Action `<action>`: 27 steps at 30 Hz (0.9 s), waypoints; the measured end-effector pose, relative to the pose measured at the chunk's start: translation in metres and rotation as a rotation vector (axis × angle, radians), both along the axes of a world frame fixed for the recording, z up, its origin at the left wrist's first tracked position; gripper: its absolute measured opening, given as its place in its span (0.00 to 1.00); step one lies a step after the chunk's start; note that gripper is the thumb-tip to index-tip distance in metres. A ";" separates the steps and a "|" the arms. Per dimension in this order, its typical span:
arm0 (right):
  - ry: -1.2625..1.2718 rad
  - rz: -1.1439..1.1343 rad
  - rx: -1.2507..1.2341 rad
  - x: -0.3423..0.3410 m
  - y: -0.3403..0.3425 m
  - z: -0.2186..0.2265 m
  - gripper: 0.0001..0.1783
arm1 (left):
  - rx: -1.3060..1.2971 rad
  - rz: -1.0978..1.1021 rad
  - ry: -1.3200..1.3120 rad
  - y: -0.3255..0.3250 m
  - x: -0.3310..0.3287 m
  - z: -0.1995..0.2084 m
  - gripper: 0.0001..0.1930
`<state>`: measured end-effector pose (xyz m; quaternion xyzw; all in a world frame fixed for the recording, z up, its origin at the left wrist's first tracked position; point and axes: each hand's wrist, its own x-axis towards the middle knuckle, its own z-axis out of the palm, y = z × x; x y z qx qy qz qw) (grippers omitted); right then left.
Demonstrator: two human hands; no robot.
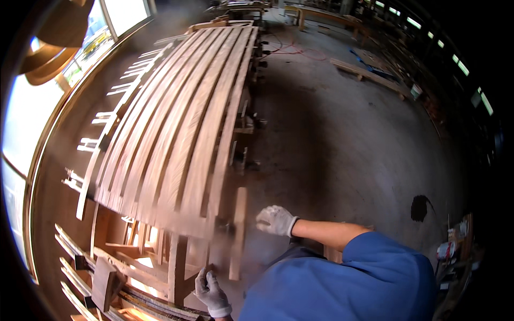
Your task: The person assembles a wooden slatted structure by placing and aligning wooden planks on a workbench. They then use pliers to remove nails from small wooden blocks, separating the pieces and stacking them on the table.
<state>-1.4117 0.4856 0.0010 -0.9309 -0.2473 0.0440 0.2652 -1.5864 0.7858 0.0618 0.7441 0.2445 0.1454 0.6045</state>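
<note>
We look down from the head camera at a long stack of wooden planks (182, 123), laid side by side on a wooden rack (176, 267) and running away from us toward the far end of a workshop. Our left hand (210, 291), in a pale work glove, rests low at the near end of the rack, its fingers curled against an upright post there; we cannot tell whether it truly grips the wood. Our right hand (274, 220), gloved the same way, reaches out from a blue sleeve (369, 278) with loosely bent fingers, just beside a short upright board (237, 230) at the near right corner of the stack, and seems not to touch it. A bright window (32, 107) lines the left side, and a grey concrete floor (348, 139) spreads to the right.
</note>
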 end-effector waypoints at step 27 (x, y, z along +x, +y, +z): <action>1.155 -0.818 -0.153 -0.096 -0.390 -0.222 0.29 | -0.163 -0.857 0.108 -0.400 0.335 -0.024 0.13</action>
